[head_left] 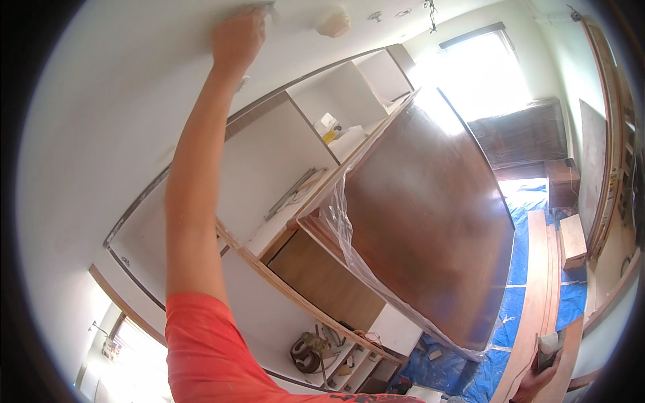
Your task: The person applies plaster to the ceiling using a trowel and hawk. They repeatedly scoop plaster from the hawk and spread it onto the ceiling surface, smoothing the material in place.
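Observation:
My left hand is raised overhead against the white ceiling, its fingers closed round a putty knife. Only a bit of the grey blade shows past the fingers. Close by on the ceiling is a rough beige patch. Down at the lower right, my right hand is closed on a dark flat holder. A whitish lump of paste sits on it. Part of the right hand and the holder's outline are hard to make out.
White open cabinets run beside me, with loose items inside. A large brown panel with plastic film leans on them. Long wooden boards lie over blue sheeting. Wires hang from the ceiling. A wrapped brown piece stands below the window.

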`<action>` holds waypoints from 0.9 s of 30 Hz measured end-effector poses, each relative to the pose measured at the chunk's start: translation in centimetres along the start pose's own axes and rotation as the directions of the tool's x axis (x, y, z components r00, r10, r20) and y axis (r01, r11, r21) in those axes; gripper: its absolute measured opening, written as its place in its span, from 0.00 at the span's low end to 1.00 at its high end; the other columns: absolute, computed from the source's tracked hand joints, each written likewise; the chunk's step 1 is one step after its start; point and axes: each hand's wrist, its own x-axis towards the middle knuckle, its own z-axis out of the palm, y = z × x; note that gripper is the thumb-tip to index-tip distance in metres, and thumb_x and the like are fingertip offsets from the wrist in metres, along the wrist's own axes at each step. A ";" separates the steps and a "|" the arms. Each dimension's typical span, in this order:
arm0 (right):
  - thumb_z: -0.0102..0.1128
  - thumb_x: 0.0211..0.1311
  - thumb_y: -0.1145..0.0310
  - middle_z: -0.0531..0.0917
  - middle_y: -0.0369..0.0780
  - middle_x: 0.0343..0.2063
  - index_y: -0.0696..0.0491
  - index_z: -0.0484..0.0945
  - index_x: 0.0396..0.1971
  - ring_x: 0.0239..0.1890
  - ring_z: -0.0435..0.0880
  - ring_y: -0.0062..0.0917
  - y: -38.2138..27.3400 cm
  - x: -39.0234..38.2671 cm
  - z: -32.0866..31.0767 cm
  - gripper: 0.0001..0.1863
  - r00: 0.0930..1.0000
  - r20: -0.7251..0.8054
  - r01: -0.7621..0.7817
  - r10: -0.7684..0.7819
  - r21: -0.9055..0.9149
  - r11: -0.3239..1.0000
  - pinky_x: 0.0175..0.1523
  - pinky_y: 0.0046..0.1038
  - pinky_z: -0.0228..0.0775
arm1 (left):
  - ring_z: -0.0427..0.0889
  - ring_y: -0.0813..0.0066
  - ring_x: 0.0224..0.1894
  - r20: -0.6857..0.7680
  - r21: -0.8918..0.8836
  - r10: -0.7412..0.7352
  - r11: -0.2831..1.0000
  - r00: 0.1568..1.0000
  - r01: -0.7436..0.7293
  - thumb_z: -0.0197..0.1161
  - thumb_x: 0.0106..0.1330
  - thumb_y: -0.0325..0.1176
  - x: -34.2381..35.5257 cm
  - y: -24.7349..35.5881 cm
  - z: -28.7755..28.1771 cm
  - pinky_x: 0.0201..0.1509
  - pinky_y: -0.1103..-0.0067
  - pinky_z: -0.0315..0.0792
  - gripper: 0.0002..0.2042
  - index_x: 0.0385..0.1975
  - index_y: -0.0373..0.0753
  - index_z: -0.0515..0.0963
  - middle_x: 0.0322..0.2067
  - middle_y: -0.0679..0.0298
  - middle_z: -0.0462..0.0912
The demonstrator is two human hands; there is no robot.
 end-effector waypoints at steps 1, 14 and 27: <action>0.62 0.66 0.62 0.76 0.50 0.54 0.66 0.65 0.63 0.52 0.80 0.40 -0.4 0.2 -0.1 0.32 0.998 -0.006 0.066 -0.067 -0.075 0.995 0.62 0.39 0.75 | 0.86 0.60 0.35 0.040 0.010 -0.019 1.000 0.999 0.019 0.60 0.69 0.40 0.3 0.5 0.5 0.38 0.68 0.80 0.11 0.47 0.53 0.84 0.42 0.70 0.87; 0.70 0.61 0.48 0.81 0.51 0.54 0.62 0.69 0.64 0.48 0.84 0.50 -1.2 0.8 -4.3 0.41 0.765 0.394 0.529 -0.509 -0.836 0.148 0.54 0.41 0.81 | 0.83 0.76 0.39 0.148 -0.971 -0.794 -0.003 0.590 0.241 0.64 0.70 0.30 -6.2 3.7 -1.1 0.47 0.80 0.75 0.11 0.47 0.32 0.83 0.35 0.63 0.86; 0.57 0.69 0.71 0.80 0.52 0.52 0.67 0.71 0.61 0.50 0.84 0.36 -5.1 2.6 -5.6 0.24 0.977 -0.197 -0.067 0.087 0.103 0.992 0.53 0.37 0.81 | 0.83 0.70 0.29 -0.212 -0.848 -0.874 0.387 0.437 0.363 0.75 0.57 0.31 -5.0 2.5 1.3 0.38 0.77 0.76 0.13 0.35 0.29 0.82 0.30 0.58 0.86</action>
